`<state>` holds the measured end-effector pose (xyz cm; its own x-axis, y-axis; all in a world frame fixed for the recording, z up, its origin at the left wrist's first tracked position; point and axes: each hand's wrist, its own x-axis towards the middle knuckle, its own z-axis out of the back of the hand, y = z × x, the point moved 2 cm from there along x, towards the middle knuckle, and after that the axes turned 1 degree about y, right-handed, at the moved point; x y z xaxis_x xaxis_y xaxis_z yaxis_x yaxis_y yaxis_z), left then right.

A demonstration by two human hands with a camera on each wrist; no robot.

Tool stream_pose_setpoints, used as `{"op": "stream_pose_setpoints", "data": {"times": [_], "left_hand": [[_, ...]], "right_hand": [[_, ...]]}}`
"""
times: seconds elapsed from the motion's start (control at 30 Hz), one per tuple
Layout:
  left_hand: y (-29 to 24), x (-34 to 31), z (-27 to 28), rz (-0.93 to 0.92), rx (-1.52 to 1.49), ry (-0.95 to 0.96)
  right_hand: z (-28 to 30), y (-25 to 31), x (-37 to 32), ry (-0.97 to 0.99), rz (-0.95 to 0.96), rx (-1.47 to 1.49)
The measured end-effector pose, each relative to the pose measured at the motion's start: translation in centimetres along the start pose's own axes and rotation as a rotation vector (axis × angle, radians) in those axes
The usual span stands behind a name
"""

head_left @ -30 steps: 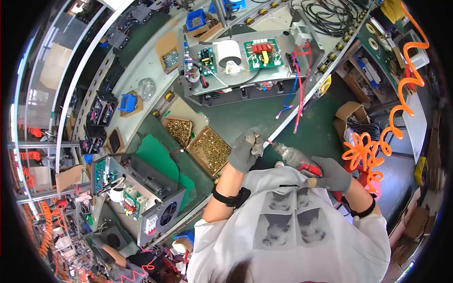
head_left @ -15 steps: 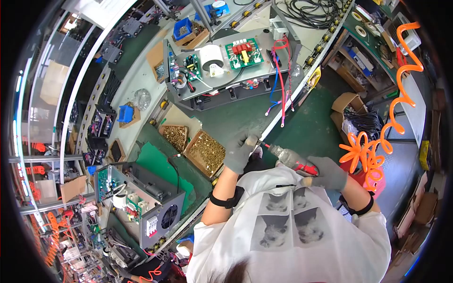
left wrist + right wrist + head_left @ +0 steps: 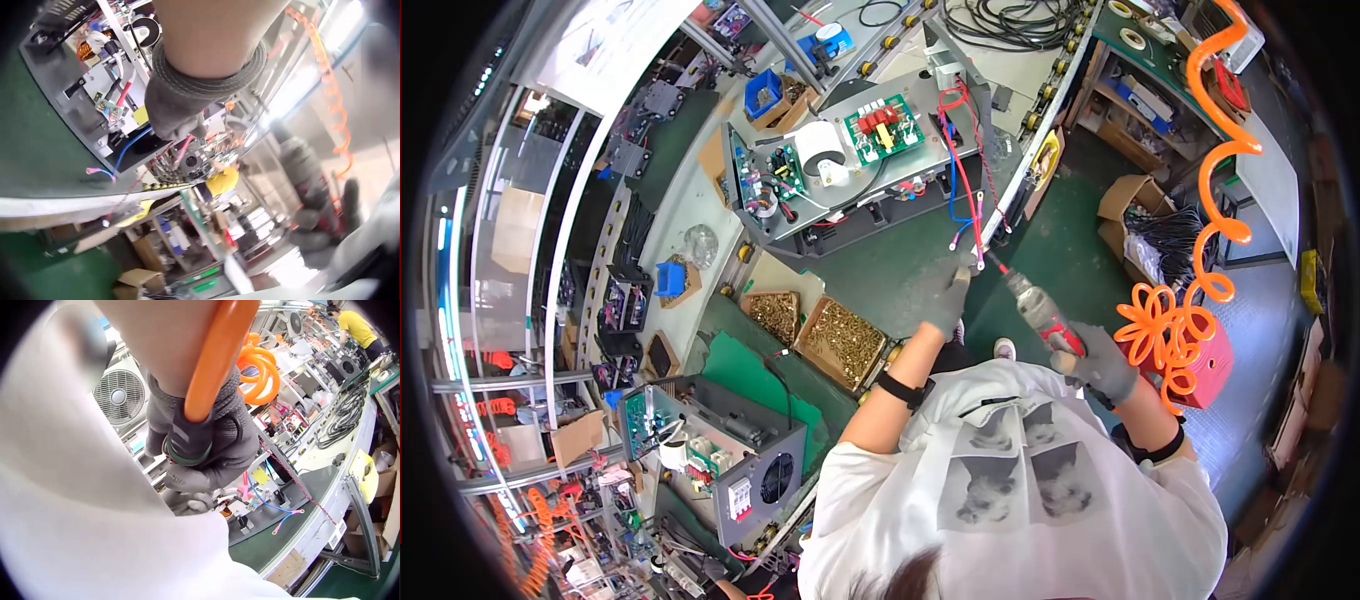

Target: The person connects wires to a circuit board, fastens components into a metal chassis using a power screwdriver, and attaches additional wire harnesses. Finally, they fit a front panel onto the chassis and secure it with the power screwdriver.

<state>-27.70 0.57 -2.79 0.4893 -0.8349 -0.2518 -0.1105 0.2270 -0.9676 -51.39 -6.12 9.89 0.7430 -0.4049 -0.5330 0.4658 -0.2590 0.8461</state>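
My gloved left hand (image 3: 948, 303) reaches to the conveyor's edge, its fingertips pinching at the lug end of a red wire (image 3: 968, 190) that hangs from the unit. In the left wrist view the curled left hand (image 3: 178, 109) hides most of the contact. My gloved right hand (image 3: 1105, 365) grips an air screwdriver (image 3: 1040, 310) with a red and clear-wrapped body, its bit pointing up and left towards the wires. An orange hose (image 3: 215, 369) runs into the tool's end at the right hand in the right wrist view. A blue wire (image 3: 953, 185) hangs beside the red one.
The open metal unit (image 3: 850, 195) with circuit boards stands on the conveyor. Boxes of brass fasteners (image 3: 840, 340) lie left of the left hand. A second unit (image 3: 730, 460) stands at lower left. An orange coiled hose (image 3: 1200, 200) hangs at right, near a cardboard box (image 3: 1135, 200).
The left hand has left the screwdriver's tip and moved forward and right to the hanging wires. The right hand has turned the screwdriver more upward. The head view has shifted.
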Motion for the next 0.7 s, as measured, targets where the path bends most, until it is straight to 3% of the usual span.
{"op": "stream_pose_setpoints", "data": {"times": [0.07,0.13,0.27,0.33,0.4,0.43,0.57,0.63,0.7], "left_hand": [[2.2,0.7,-0.9,-0.01,0.063,-0.043],[-1.3,-0.6,-1.9,0.063,0.337,-0.1],[-0.2,0.0,-3.2,-0.214,0.237,-0.303],[-0.2,0.9,-2.7,-0.286,0.283,-0.316],[-1.2,0.9,-2.7,-0.595,0.717,-0.191],[-2.6,0.8,-2.8,-0.726,0.829,-0.255],[-6.2,-0.1,-3.0,-0.687,0.99,-0.397],[-5.3,0.7,-3.4,-0.476,1.177,-0.382],[-4.1,1.7,-3.1,-0.402,1.157,-0.35]], "right_hand": [[0.7,-1.3,0.0,-0.062,0.03,0.071],[0.9,-1.4,-0.3,-0.091,0.003,0.075],[0.7,-2.1,-0.2,-0.132,-0.023,0.116],[0.4,-2.0,-0.2,-0.128,-0.029,0.129],[0.1,-1.9,-0.2,-0.125,-0.042,0.142],[0.0,-1.8,-0.2,-0.114,-0.033,0.141],[-0.4,-1.6,0.0,-0.106,0.005,0.146],[-0.6,-1.5,0.2,-0.11,0.008,0.152],[-0.7,-1.6,0.4,-0.117,0.015,0.154]]}}
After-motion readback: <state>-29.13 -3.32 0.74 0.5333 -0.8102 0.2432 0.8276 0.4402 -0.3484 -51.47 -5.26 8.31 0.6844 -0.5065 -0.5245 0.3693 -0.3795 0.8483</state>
